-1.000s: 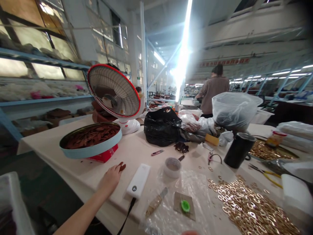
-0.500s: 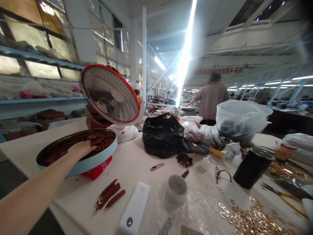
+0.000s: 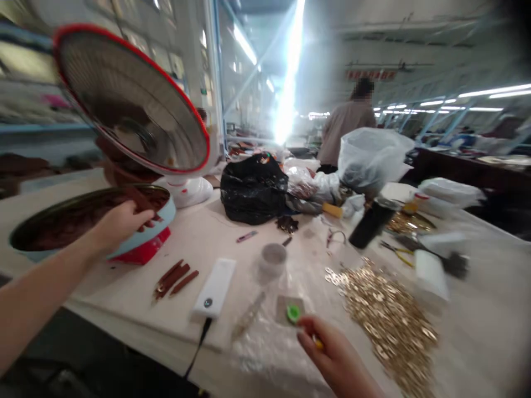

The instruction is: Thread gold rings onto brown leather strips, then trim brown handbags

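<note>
My left hand [image 3: 118, 224] is closed on several brown leather strips [image 3: 141, 202], lifted just above the rim of the round blue tin [image 3: 164, 213] full of the same strips. A few more brown strips [image 3: 174, 278] lie loose on the table in front of the tin. My right hand [image 3: 334, 354] is low at the near edge, fingers curled round a small yellow thing I cannot make out, beside a green disc [image 3: 293, 313] on a card. A heap of gold metal rings [image 3: 385, 309] spreads to its right.
A red-rimmed heater fan [image 3: 133, 102] stands behind the tin. A white power bank [image 3: 213, 287] with cable, a tape roll [image 3: 271, 260], a black bag [image 3: 253, 190], a black cup [image 3: 369, 224] and clear bags crowd the table. A person [image 3: 346, 130] stands at the back.
My left hand has come up out of the tin with strips in its grip. My right hand has entered at the bottom. The view swung left and down.
</note>
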{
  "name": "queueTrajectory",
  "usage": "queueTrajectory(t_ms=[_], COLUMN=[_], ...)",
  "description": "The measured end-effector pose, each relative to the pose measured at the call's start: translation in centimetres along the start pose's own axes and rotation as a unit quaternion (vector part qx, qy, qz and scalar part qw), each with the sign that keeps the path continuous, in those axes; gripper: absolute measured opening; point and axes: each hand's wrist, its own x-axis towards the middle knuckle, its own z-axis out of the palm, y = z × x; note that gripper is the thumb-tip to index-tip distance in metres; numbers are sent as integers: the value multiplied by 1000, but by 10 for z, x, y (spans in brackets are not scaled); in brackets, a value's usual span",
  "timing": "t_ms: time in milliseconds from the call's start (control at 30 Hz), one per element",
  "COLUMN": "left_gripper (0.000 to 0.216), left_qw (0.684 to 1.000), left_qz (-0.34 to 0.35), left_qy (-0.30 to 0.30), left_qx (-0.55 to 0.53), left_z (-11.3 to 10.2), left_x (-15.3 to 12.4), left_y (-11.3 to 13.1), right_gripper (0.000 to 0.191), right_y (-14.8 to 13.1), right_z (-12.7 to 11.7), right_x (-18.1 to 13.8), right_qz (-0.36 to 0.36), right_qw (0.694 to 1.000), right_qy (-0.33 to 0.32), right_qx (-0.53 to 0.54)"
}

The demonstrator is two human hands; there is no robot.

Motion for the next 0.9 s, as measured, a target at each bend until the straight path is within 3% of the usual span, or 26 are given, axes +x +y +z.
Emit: queueTrajectory(t_ms=[67,167,233,333,467,700,900], left_gripper=[40,30,35,31,25,30,29], left_qw=[990,916,863,828,822,836,835], left_qz=[10,1,-43,-78,-87,-122,-143], left_qy=[-110,-322,-387,-412,-421,-373,-348], left_qx=[-84,-239,-322,-371,-373,-383,-401], left_z=[48,122,163,203,216,217,222], left_x=[-38,-110,-154,-196,-216,-232,-251], left_y=[25,56,71,87,102,113,111], right_gripper=[21,21,20,19,21,20,17], right_y=[16,47,68,93,110,115,120], right_z=[-6,-22,-39,-64,-78,-69,-79], right_x=[5,5,0,-11,-6,34,31], right_qz=[-4,32,71,124,145,124,105], right_qw=[993,969,950,926,914,916,923], right_qy=[32,59,72,100,103,52,27], right_qx=[-118,-238,-295,-343,-364,-378,-368])
